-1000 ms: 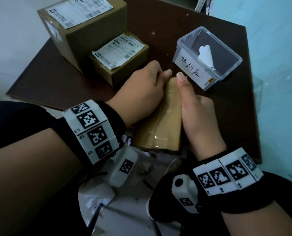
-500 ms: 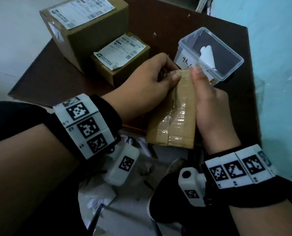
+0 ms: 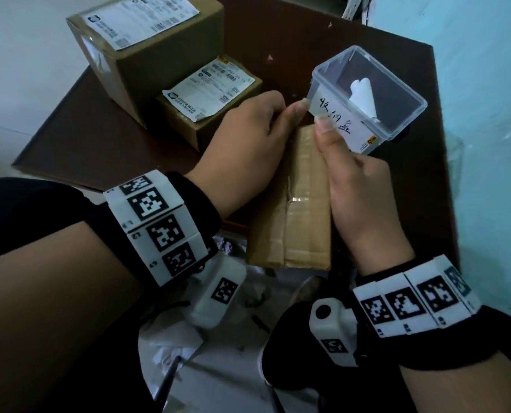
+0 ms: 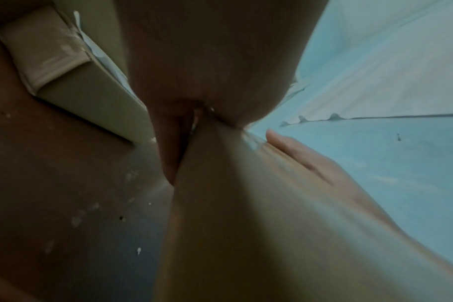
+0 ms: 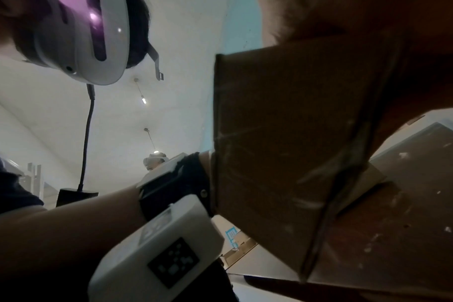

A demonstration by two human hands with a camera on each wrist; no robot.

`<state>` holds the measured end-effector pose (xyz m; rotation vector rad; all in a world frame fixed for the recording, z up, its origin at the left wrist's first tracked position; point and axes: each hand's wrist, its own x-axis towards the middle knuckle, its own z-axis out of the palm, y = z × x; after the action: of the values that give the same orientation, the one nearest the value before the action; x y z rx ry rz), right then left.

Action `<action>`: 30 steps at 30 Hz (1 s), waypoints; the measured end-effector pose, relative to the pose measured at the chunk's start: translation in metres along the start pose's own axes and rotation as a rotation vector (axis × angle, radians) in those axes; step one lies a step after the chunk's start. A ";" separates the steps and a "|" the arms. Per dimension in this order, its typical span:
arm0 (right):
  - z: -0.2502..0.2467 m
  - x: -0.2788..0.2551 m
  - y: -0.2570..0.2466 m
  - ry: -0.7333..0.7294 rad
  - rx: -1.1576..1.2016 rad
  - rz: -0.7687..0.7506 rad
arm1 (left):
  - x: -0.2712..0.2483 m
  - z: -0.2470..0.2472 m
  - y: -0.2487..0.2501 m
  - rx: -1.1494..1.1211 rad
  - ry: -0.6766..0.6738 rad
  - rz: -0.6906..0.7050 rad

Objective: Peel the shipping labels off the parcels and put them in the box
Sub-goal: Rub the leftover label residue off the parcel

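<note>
A flat brown parcel (image 3: 299, 210) wrapped in clear tape juts over the table's near edge, and no label shows on its top face. My left hand (image 3: 254, 141) grips its left side with the thumb on the far end. My right hand (image 3: 358, 186) grips the right side, thumb up near the far corner. The left wrist view shows the parcel (image 4: 246, 214) edge-on between my fingers (image 4: 172, 147). Its underside (image 5: 285, 132) fills the right wrist view. A clear plastic box (image 3: 421, 105) behind my right thumb holds one peeled white label (image 3: 363, 93).
Two more cardboard parcels stand at the back left of the dark brown table (image 3: 278, 34): a large one (image 3: 164, 70) and a small one (image 3: 209, 126), each with a white shipping label on top. Crumpled paper scraps (image 3: 170, 344) lie on the floor below my wrists.
Both hands tipped the parcel's far end up and shifted it right toward the plastic box, then lowered it somewhat. Both grips have stayed on it throughout.
</note>
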<state>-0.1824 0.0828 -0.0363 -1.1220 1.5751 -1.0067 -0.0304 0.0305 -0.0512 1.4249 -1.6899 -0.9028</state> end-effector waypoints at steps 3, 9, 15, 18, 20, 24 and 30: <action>-0.006 0.005 -0.001 0.057 0.015 0.011 | 0.002 -0.004 0.001 -0.069 -0.070 0.043; -0.012 0.012 -0.004 0.123 0.057 0.016 | 0.001 -0.009 0.001 -0.249 -0.240 0.053; -0.008 0.013 -0.001 0.152 0.081 -0.062 | -0.003 -0.009 0.006 -0.551 -0.230 -0.083; -0.006 0.011 -0.001 0.163 0.093 -0.104 | -0.004 -0.010 0.006 -0.597 -0.184 -0.078; -0.006 0.010 -0.002 0.153 0.085 -0.135 | -0.003 -0.011 0.005 -0.589 -0.166 -0.061; -0.005 0.009 -0.002 0.143 0.063 -0.175 | -0.003 -0.012 0.005 -0.642 -0.169 -0.064; -0.008 0.013 0.002 0.151 0.120 -0.190 | -0.001 -0.014 0.003 -0.620 -0.217 -0.018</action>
<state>-0.1929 0.0715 -0.0388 -1.1505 1.5234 -1.3212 -0.0196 0.0309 -0.0421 0.9460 -1.3641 -1.4762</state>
